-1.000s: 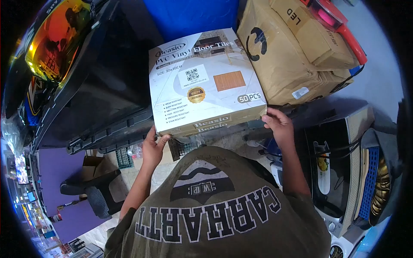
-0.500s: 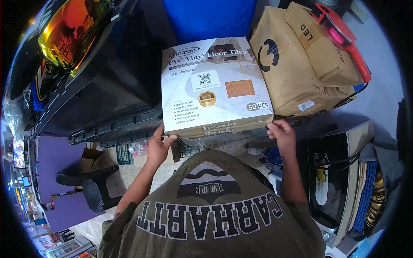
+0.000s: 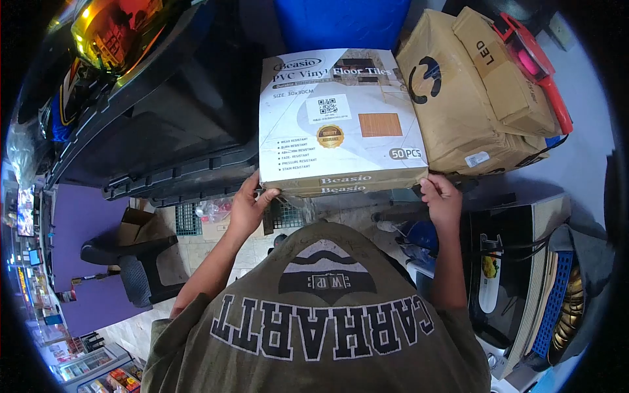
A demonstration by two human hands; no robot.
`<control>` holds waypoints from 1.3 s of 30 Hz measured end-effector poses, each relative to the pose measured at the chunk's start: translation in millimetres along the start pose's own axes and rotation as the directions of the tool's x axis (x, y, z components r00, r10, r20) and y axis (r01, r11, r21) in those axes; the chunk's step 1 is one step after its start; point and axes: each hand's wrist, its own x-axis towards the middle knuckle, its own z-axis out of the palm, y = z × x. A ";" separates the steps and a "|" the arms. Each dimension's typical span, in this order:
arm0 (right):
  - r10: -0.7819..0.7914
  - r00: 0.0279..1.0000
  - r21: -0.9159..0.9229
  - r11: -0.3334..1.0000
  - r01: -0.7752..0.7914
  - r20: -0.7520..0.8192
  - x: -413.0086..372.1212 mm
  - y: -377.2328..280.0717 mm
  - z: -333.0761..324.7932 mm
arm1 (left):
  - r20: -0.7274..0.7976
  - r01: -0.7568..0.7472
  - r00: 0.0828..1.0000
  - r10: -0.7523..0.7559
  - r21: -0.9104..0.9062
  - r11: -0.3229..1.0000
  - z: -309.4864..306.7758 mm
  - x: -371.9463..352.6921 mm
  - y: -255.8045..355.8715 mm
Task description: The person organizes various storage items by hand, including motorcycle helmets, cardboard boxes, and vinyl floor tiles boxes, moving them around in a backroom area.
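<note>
A white printed carton of PVC vinyl floor tiles (image 3: 354,150) lies face up in front of me, its near side a brown edge with printed labels. My left hand (image 3: 249,208) grips its near left corner, thumb on the near side and fingers mostly hidden past the corner. At the near right corner, my right hand (image 3: 443,202) is closed on the edge with bent fingers. What supports the carton underneath is hidden.
A large brown cardboard box (image 3: 445,98) stands right of the carton, carrying a smaller LED box (image 3: 498,72) and a red-handled tool (image 3: 544,78). Black plastic bins (image 3: 190,124) are at left, with a mirrored visor (image 3: 121,29) above. Behind is a blue container (image 3: 341,23).
The whole view has shifted slightly, so the carton and surroundings appear a little farther right and higher. Both hands stay at the same corners of the carton.
</note>
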 end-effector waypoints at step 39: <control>-0.220 0.974 0.286 0.931 0.228 -0.059 19.5 79.1 33.9 | -0.070 -0.338 0.932 0.355 0.185 0.923 -9.2 10.0 26.5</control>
